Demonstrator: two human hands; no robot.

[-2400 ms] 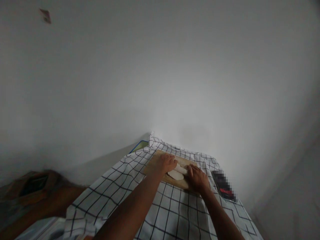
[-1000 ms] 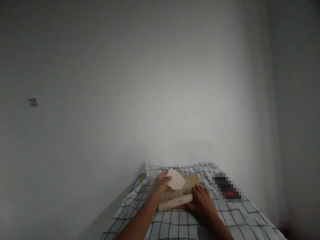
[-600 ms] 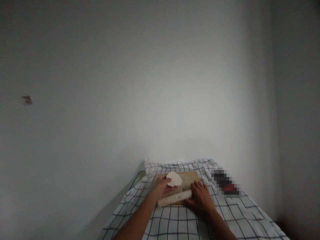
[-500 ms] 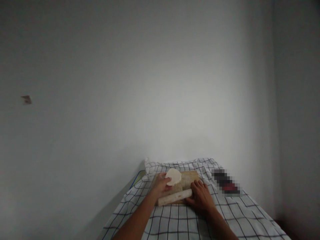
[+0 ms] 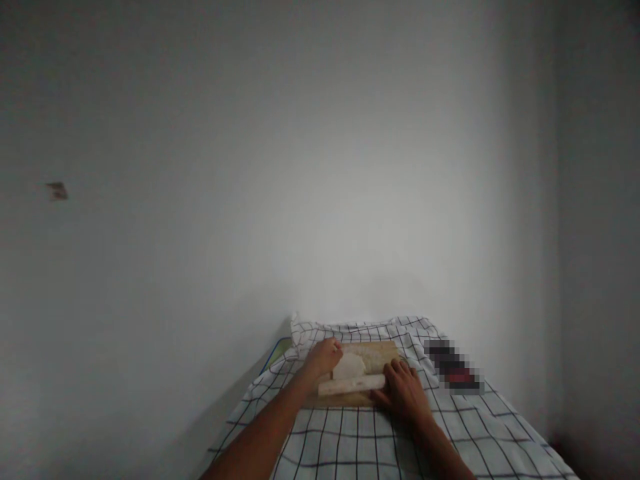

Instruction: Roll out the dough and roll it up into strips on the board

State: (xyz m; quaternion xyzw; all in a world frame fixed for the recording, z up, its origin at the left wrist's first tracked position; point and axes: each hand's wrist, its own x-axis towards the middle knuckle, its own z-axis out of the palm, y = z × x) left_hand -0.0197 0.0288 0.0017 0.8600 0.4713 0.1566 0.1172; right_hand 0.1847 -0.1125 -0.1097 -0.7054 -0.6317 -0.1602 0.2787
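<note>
A thin round dough sheet (image 5: 349, 366) lies on the wooden board (image 5: 383, 349), just beyond the rolling pin. My left hand (image 5: 323, 358) is at the sheet's upper left edge, its fingers curled closed and seemingly pinching that edge; the fingertips are small and partly hidden. The pale rolling pin (image 5: 351, 385) lies nearly level across the near part of the board. My right hand (image 5: 404, 389) covers the pin's right end, closed on it. The pin's left end is free of any hand.
A white cloth with dark checks (image 5: 345, 443) covers the table under the board. On the right lies a pixelated dark and red object (image 5: 454, 368). A plain wall (image 5: 320, 167) stands behind the table. Something with a blue edge (image 5: 273, 353) shows at the left side.
The dough sheet, held up in my left hand before, is now down on the board. My left hand has moved to its upper left edge. The pin has shifted away from me and levelled.
</note>
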